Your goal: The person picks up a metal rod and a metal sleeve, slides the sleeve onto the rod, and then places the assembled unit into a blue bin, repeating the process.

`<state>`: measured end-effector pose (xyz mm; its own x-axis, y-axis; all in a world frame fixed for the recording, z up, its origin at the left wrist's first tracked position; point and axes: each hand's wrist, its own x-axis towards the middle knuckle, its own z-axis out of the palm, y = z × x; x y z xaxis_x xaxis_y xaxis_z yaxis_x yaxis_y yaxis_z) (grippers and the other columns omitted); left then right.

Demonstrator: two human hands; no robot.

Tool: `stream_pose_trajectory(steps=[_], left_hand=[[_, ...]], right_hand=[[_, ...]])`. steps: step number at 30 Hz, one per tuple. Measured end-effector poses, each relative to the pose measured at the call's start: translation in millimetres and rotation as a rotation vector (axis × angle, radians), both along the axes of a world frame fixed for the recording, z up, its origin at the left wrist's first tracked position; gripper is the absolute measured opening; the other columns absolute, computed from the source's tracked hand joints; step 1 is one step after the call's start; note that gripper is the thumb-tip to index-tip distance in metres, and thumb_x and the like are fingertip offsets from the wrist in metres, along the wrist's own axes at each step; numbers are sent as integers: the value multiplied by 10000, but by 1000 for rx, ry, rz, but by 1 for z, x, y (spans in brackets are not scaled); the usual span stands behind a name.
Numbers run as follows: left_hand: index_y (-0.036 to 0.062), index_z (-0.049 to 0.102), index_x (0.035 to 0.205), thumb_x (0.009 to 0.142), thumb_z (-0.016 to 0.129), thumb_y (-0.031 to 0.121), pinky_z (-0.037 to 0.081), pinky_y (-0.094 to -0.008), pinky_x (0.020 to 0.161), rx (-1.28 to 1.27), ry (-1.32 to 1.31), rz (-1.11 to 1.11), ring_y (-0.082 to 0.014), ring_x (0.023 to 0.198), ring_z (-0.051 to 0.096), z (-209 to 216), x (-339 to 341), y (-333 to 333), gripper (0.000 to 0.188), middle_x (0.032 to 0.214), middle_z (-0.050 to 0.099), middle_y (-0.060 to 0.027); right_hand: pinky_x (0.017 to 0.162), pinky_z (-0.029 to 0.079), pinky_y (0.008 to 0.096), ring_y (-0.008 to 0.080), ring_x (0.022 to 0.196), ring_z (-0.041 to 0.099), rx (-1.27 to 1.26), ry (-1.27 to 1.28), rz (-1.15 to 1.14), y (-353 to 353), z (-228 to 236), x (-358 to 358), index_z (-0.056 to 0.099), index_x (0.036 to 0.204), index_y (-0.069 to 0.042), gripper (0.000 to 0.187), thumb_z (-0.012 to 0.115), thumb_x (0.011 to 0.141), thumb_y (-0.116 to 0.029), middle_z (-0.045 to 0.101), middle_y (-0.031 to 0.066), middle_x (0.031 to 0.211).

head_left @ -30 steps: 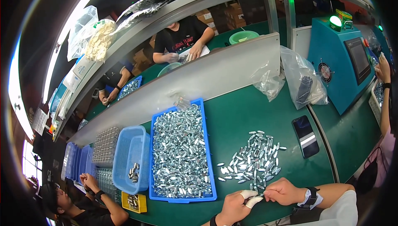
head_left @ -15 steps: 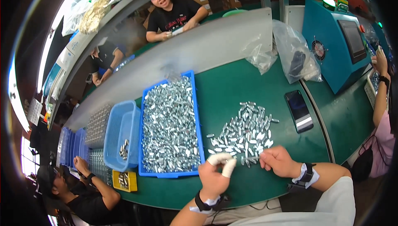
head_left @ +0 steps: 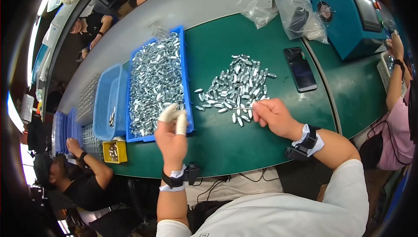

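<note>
My left hand point(head_left: 172, 139), with white finger covers on its thumb and fingers, is over the front right corner of a blue tray point(head_left: 187, 84). Its fingers are curled together; whether a small part sits between them is hidden. The tray is filled with small shiny metal pieces point(head_left: 154, 78). My right hand point(head_left: 274, 117) pinches a thin metal rod point(head_left: 243, 108) that points left. The rod lies across the near side of a loose pile of similar metal pieces point(head_left: 241, 80) on the green table.
A black phone point(head_left: 300, 69) lies right of the pile. Left of the tray are a light blue basket point(head_left: 101, 106) and a yellow box point(head_left: 122, 152) with a few pieces. A teal machine point(head_left: 335, 15) and plastic bags point(head_left: 296, 15) stand behind. Co-workers sit on both sides and opposite.
My left hand has moved left, away from the rod's tip, to the tray's corner. My right hand keeps the rod near the pile. The whole view has tilted down.
</note>
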<state>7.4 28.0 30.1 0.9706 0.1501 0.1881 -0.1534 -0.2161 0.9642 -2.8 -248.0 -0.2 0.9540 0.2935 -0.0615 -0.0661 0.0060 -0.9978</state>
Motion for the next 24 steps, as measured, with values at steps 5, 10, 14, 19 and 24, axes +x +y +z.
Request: stream_pose_trajectory(steps=[5, 10, 14, 19, 24], left_hand=[[10, 643, 1107, 861, 684, 16, 494, -285, 732, 448, 20, -211, -167, 851, 638, 12, 0, -8, 250, 941, 686, -85], [20, 672, 957, 744, 707, -16, 473, -421, 845, 1038, -326, -330, -314, 985, 610, 10, 40, -10, 219, 883, 664, -143], [40, 656, 921, 686, 712, -33, 453, -453, 848, 1175, -352, -323, -338, 970, 599, 4, 41, -12, 252, 880, 657, -136], [31, 621, 913, 810, 659, -48, 503, -377, 792, 783, -198, -269, -278, 891, 652, 1, 23, -27, 135, 937, 661, -118], [1, 617, 966, 890, 592, -69, 524, -302, 797, 204, 27, -455, -193, 915, 655, 5, 10, -50, 106, 966, 648, -96]], right_hand=[[534, 367, 225, 51, 554, 453, 49, -29, 2, 8, -7, -1, 590, 723, -32, 410, 449, 1035, -258, 494, -22, 595], [504, 354, 239, 49, 519, 433, 53, -25, -46, 7, -9, 7, 603, 696, -46, 418, 491, 1020, -284, 484, -26, 548], [535, 372, 228, 52, 558, 465, 64, -32, -14, 4, 0, 4, 592, 718, -26, 406, 469, 1024, -263, 522, -15, 602], [506, 364, 236, 49, 523, 459, -67, -80, -42, 2, 2, 2, 602, 697, -40, 409, 478, 1016, -263, 519, -13, 561], [494, 366, 247, 50, 510, 459, -34, -91, -37, 1, 4, -5, 619, 699, -41, 393, 497, 1006, -254, 518, -17, 541]])
